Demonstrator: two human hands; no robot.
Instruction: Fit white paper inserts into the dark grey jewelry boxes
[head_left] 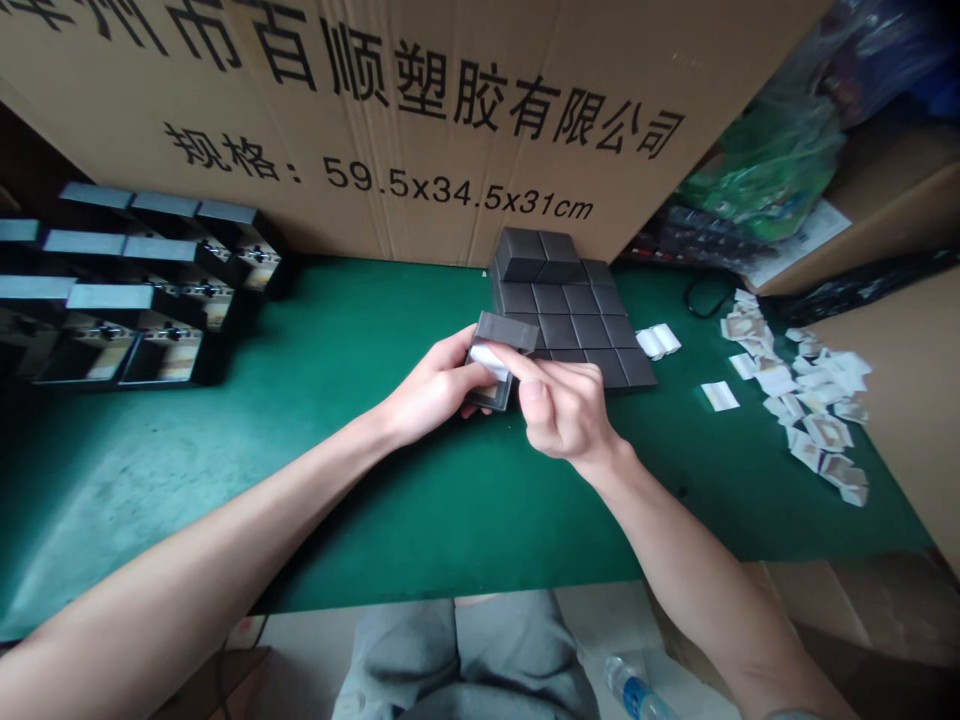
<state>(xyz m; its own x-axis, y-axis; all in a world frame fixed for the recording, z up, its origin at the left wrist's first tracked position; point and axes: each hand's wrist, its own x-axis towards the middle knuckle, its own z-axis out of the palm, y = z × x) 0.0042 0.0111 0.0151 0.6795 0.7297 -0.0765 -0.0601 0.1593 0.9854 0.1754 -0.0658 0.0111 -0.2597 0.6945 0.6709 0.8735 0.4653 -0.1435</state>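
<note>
Over the middle of the bench, my left hand (431, 393) grips a small dark box (507, 330) with its lid raised. A white folded piece (489, 360) lies inside, partly covered by my fingers. My right hand (566, 405) reaches in from the right, its index finger stretched out onto the white piece. The other fingers of that hand are curled in, with the thumb against them, and I see nothing in them. Just behind the hands stand several closed dark boxes (589, 300) in tight rows, some stacked on top at the back.
Several open dark boxes (161, 298) stand stacked on the left of the green bench (315, 500). White folded pieces (825, 390) lie piled at right, with one loose piece (720, 396) nearer me. A large carton (420, 130) rises behind. A plastic bottle (636, 690) lies below.
</note>
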